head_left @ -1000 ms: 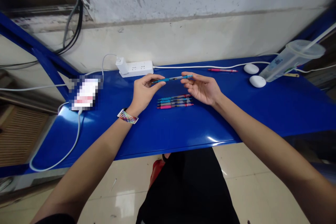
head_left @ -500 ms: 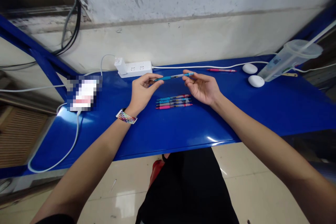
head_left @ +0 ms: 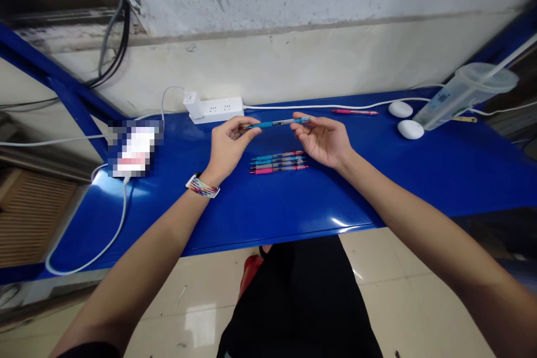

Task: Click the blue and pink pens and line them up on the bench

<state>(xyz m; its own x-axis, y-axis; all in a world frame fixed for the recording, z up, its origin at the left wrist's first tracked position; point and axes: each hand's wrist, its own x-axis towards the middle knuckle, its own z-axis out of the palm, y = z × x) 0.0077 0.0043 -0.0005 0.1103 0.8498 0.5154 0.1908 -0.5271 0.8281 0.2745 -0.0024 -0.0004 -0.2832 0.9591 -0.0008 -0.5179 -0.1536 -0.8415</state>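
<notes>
One blue pen (head_left: 279,123) spans between both hands (head_left: 230,145).

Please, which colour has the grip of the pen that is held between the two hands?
Blue, on the held pen; best seen in the head view.

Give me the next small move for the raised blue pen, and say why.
I'd probably lower the blue pen to the far side of the row of pens: the left hand pinches one end, the right hand is at the other, and the pen already points roughly the same way as the row.
</notes>
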